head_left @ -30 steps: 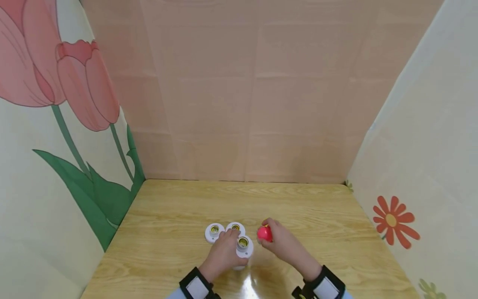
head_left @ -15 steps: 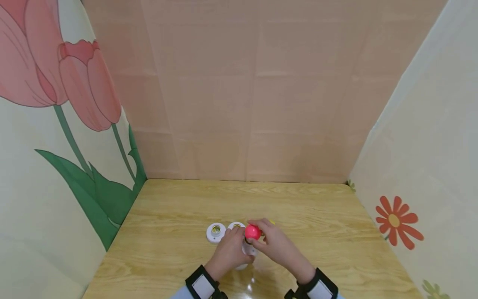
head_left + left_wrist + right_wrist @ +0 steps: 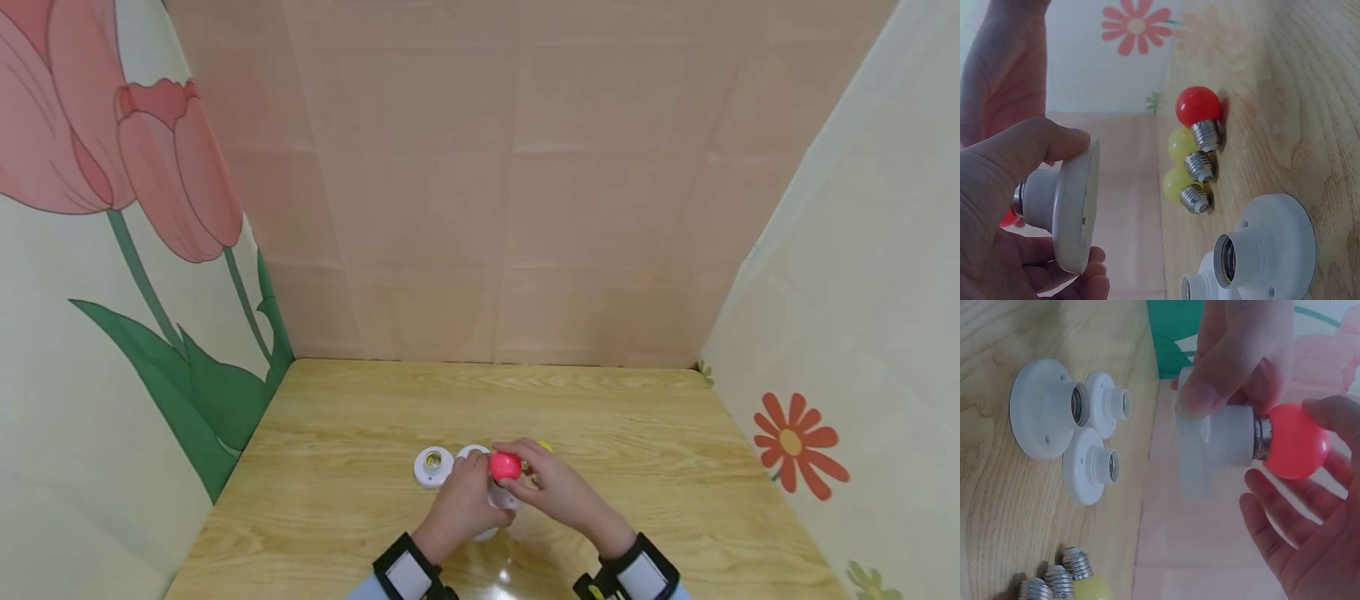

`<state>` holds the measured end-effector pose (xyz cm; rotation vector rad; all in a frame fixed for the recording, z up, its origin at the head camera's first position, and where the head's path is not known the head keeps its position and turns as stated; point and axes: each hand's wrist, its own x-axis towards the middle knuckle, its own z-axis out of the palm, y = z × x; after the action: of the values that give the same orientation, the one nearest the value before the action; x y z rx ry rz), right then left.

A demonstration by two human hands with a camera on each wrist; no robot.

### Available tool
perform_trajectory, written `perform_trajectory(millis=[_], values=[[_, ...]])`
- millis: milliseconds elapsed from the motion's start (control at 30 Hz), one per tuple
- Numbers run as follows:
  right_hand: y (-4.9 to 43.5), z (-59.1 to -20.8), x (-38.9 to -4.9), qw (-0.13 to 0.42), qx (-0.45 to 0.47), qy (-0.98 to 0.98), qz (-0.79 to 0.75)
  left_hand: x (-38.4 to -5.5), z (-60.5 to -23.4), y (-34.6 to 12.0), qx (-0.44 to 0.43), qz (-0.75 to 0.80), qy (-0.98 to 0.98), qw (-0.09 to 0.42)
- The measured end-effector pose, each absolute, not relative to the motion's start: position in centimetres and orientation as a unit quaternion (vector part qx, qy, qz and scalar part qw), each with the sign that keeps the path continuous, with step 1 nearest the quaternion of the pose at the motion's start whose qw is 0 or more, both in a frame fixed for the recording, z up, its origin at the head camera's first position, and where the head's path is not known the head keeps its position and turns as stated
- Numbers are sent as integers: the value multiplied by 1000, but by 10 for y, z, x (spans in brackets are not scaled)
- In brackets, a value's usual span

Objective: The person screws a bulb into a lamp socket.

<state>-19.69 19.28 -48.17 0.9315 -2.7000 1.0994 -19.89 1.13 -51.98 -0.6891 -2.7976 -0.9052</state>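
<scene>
My left hand grips a white lamp socket by its round base, thumb on one side and fingers on the other. The socket is raised off the table, its mouth turned toward the right hand. With thumb and fingertips my right hand holds a red light bulb at its round glass. The bulb's metal screw base sits at the socket's mouth, partly inside it, in line with the socket. In the left wrist view most of this bulb is hidden behind the left hand.
On the wood-grain table stand three more white sockets, mouths up, including a near one and a far one. Another red bulb and two yellow bulbs lie in a row. Printed cloth walls close off the sides.
The right hand has brought the red bulb leftward from beside the socket to its mouth. The left hand has shifted slightly right with the socket. Over the last half second, little has moved.
</scene>
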Motion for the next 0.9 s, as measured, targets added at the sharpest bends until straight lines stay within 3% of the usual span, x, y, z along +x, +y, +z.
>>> perform_trajectory(millis=[333,633,900], values=[[204,-491,-211,8,383,-823,420,-200,-515,12,-227,-300,-925,54],[213,-491,-217,-37,397,-800,448,-203,-516,12,-235,-308,-921,48],[217,-494,-219,-42,394,-804,443,-202,-517,12,-228,-317,-920,38]])
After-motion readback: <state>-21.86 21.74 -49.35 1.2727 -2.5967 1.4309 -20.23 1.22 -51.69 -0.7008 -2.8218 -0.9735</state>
